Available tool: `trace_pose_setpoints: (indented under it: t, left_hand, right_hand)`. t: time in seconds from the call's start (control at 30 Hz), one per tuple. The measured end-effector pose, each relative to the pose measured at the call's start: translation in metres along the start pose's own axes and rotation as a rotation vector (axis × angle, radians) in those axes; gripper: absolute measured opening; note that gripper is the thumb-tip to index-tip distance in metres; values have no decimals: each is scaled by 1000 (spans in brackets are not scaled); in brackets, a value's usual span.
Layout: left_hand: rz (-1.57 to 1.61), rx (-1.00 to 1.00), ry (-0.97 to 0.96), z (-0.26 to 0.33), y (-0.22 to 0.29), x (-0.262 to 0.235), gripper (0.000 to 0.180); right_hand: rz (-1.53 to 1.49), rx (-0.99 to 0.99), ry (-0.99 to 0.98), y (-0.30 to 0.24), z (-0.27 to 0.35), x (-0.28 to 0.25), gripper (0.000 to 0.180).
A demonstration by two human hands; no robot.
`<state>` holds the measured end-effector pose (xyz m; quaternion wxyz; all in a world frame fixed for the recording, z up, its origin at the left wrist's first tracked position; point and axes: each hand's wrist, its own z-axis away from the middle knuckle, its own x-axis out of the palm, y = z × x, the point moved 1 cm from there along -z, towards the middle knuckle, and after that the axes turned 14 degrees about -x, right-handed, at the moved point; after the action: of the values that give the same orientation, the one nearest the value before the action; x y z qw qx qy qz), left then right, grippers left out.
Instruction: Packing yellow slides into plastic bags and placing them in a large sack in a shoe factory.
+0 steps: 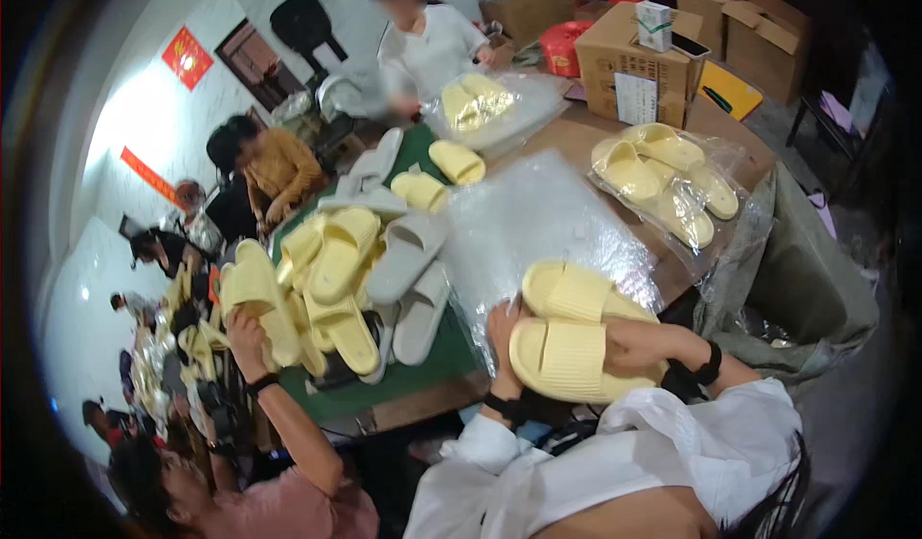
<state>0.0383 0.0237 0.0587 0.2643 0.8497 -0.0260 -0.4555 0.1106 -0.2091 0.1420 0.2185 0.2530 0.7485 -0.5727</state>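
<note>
I hold a pair of pale yellow slide sandals, one beside the other. The nearer slide (pixel 567 359) has a wide ribbed strap, and the farther slide (pixel 576 291) lies just behind it. My left hand (pixel 502 333) grips the pair at the left end, its fingertips partly hidden by the slides. My right hand (pixel 639 344) is closed on the nearer slide at its right part, by the strap, with some fingers out of sight. Beneath and beyond the pair lies a stack of clear plastic bags (pixel 547 217).
Yellow slides (pixel 341 256) and grey slides (pixel 408 256) are heaped on the green table (pixel 451 366). Bagged yellow slides (pixel 667 179) lie to the right, near a cardboard box (pixel 615 59). A person in pink (pixel 279 510) reaches in from the left, holding a slide. Another person (pixel 423 49) works opposite.
</note>
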Motion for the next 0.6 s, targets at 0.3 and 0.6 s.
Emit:
trace_pose_setpoints:
  t: [0.3, 0.6]
  left_hand:
    - [129, -200, -233, 14, 8, -15, 53]
    - [64, -41, 46, 21, 12, -24, 57]
  right_hand:
    - [-168, -38, -18, 1, 11, 26, 42]
    - [192, 190, -69, 8, 13, 13, 37]
